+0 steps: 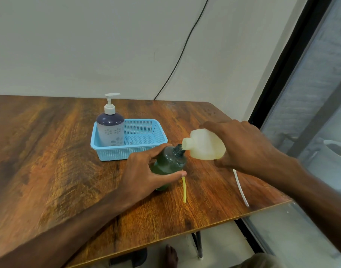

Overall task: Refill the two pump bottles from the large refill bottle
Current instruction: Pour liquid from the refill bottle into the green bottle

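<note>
Cream plastic fills the right hand, which grips the large refill bottle tipped on its side, long axis running leftward, mouth touching the open neck of the green bottle. The left hand wraps that bottle on the worktop (roughly upright). Beyond, the second pump bottle stands capped in the blue basket.

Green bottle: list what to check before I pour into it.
1. Pump off, green bottle neck open: ok.
2. Left hand wrapped round it: ok.
3. Refill bottle, tilted in right hand, mouth at the neck: ok.
4. Fill level through the dark plastic: cannot tell.
5. White tube well in from the table edge: not ok, its end reaches the edge.
</note>
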Action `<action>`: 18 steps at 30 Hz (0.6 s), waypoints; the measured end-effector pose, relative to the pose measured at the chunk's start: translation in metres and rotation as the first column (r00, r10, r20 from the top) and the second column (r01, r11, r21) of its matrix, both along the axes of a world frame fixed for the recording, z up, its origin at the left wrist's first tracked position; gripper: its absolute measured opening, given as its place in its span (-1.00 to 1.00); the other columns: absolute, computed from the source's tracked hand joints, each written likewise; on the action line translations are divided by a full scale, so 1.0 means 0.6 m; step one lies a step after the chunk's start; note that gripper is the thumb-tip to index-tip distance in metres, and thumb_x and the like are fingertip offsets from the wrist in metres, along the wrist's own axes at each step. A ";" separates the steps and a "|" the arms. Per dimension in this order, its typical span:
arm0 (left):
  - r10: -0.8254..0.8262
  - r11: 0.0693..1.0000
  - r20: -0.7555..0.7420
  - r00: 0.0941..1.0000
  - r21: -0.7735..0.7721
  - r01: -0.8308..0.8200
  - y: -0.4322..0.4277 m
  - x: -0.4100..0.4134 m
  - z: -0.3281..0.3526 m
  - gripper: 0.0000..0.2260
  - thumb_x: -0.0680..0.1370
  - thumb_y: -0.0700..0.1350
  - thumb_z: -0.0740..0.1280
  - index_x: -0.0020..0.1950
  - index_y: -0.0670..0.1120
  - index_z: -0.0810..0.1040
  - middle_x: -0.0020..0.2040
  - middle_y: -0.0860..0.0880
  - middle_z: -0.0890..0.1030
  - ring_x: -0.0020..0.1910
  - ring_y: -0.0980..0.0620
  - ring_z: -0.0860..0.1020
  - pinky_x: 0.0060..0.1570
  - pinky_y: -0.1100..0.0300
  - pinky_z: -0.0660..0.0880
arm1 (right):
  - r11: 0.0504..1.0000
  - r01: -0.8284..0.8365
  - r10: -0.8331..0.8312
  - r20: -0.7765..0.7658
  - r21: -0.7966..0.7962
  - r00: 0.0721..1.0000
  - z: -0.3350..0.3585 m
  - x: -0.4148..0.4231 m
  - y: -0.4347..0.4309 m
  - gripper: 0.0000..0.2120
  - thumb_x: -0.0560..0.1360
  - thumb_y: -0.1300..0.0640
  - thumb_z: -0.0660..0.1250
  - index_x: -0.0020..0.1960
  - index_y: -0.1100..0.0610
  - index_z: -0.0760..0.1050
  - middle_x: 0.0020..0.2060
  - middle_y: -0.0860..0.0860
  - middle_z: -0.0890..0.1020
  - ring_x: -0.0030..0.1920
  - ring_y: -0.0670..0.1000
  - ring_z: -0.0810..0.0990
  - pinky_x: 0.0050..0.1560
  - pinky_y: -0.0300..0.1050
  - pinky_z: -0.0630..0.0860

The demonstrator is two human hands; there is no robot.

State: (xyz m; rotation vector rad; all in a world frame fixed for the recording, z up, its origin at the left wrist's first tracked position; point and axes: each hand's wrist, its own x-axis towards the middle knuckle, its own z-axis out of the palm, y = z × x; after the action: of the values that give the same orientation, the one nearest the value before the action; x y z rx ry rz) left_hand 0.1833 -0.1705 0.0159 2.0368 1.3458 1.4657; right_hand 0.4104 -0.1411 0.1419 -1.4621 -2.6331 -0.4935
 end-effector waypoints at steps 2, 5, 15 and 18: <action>-0.004 1.000 0.001 1.000 -0.002 0.004 -0.001 0.000 0.001 -0.38 0.32 0.23 0.60 0.33 0.20 0.49 0.18 0.38 0.54 0.21 0.46 0.50 0.13 0.48 0.49 | 1.000 -0.001 0.001 0.006 0.000 1.000 0.000 0.001 0.000 -0.14 0.36 -0.10 0.57 0.54 -0.15 0.22 0.43 -0.08 0.46 0.41 0.03 0.40 0.34 -0.04 0.40; -0.006 1.000 0.002 1.000 0.005 0.006 -0.002 0.001 0.004 -0.40 0.32 0.23 0.60 0.30 0.21 0.50 0.16 0.42 0.53 0.21 0.46 0.50 0.13 0.53 0.45 | 1.000 -0.003 0.003 0.010 -0.001 1.000 0.002 0.001 0.000 -0.14 0.36 -0.09 0.57 0.54 -0.15 0.21 0.42 -0.09 0.46 0.41 0.03 0.41 0.30 -0.05 0.42; -0.009 1.000 0.009 1.000 0.008 0.009 -0.002 0.002 0.005 -0.42 0.32 0.25 0.58 0.28 0.29 0.47 0.13 0.46 0.52 0.19 0.49 0.50 0.12 0.52 0.47 | 1.000 0.002 -0.002 0.018 0.000 1.000 0.002 0.002 0.003 -0.13 0.36 -0.10 0.56 0.55 -0.16 0.19 0.44 -0.08 0.43 0.43 0.02 0.38 0.33 -0.04 0.41; -0.009 1.000 0.011 1.000 0.009 0.009 -0.003 0.001 0.005 -0.43 0.32 0.25 0.58 0.26 0.31 0.45 0.12 0.48 0.51 0.18 0.50 0.50 0.11 0.51 0.48 | 1.000 -0.003 0.003 0.026 0.000 1.000 0.004 0.002 0.001 -0.13 0.37 -0.09 0.56 0.55 -0.15 0.19 0.43 -0.08 0.44 0.42 0.02 0.39 0.33 -0.05 0.40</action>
State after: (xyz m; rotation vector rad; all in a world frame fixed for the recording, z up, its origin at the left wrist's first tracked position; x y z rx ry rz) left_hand 0.1841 -0.1725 0.0192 2.0351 1.3265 1.4788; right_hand 0.4113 -0.1402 0.1443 -1.4610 -2.6552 -0.5151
